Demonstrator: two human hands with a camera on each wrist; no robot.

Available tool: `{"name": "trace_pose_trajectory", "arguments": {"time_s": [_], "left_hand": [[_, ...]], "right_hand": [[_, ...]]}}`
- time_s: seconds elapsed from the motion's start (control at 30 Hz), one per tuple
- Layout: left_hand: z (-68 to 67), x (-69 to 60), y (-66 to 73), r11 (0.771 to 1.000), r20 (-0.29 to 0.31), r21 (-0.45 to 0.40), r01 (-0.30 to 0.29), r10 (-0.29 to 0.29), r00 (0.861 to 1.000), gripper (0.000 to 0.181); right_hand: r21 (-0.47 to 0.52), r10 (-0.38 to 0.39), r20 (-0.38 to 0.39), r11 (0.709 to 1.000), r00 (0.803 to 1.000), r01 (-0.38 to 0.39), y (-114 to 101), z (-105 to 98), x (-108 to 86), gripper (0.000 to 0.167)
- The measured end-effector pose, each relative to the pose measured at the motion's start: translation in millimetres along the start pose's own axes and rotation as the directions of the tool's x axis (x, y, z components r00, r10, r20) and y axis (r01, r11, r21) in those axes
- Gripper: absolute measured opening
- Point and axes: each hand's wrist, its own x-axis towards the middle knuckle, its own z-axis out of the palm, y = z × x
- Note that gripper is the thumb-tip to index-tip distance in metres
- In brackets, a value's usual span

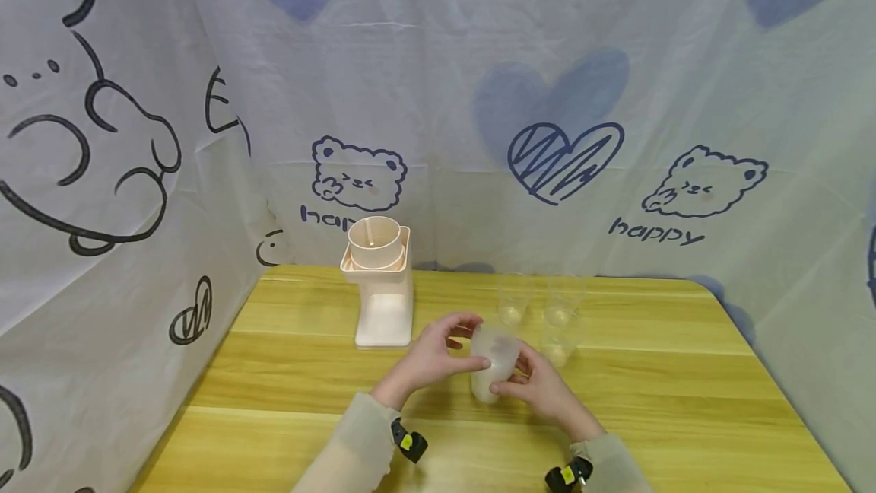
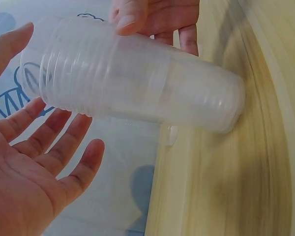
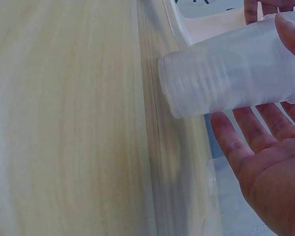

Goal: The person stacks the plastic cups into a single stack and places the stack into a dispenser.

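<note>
Between my two hands a tall stack of clear plastic cups [image 1: 494, 356] leans over the table, its rims toward my left hand. My right hand [image 1: 544, 386] holds the stack lower down, thumb on one side and fingers on the other; in the right wrist view the fingers lie along the cups [image 3: 231, 69]. My left hand [image 1: 434, 352] is spread around the rim end. In the left wrist view its fingers [image 2: 64, 142] are fairly straight, their tips at the rims, and its thumb stands off near the top rim.
Several single clear cups [image 1: 560, 337] stand on the table behind my right hand, faint against the wood. A cream plastic stand [image 1: 385, 318] with a round cup-like top [image 1: 375, 242] stands at the back left. A printed cloth [image 1: 445, 97] hangs behind the wooden table [image 1: 650, 402].
</note>
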Motion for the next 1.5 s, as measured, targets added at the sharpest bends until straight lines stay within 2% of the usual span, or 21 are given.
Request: {"name": "trace_pose_trajectory", "arguments": {"time_s": [0.3, 0.57, 0.8, 1.2, 1.4, 1.5], "left_hand": [[3.7, -2.2, -4.2, 1.000, -0.015, 0.009, 0.023, -0.023, 1.000, 0.059], [4.6, -3.7, -8.0, 0.999, -0.016, 0.021, 0.032, -0.031, 0.999, 0.053], [6.6, -5.8, -11.4, 0.999, -0.014, 0.003, 0.035, -0.035, 0.999, 0.052], [14.6, -13.1, -21.1, 0.998, -0.021, -0.020, 0.052, -0.052, 0.998, 0.066], [22.9, -14.1, -25.7, 0.998, -0.049, -0.048, 0.051, -0.053, 0.997, 0.071], [26.9, -14.4, -26.3, 0.995, -0.069, -0.089, 0.047, -0.053, 0.996, 0.074]], "right_hand": [[0.006, -0.009, 0.006, 1.000, 1.000, 0.009, -1.2, 0.6, 0.7, 0.081], [0.010, -0.014, 0.010, 1.000, 1.000, 0.014, -1.9, 0.1, 0.4, 0.081], [-0.005, -0.031, 0.011, 0.999, 0.999, 0.031, -0.9, -0.1, 0.6, 0.083], [-0.012, -0.052, -0.018, 0.999, 0.998, 0.052, -0.3, 1.2, -1.6, 0.088], [-0.015, -0.053, -0.051, 0.999, 0.997, 0.052, -0.8, -0.4, -5.8, 0.087], [-0.016, -0.055, -0.069, 0.998, 0.996, 0.054, -3.3, -2.5, -9.9, 0.085]]}}
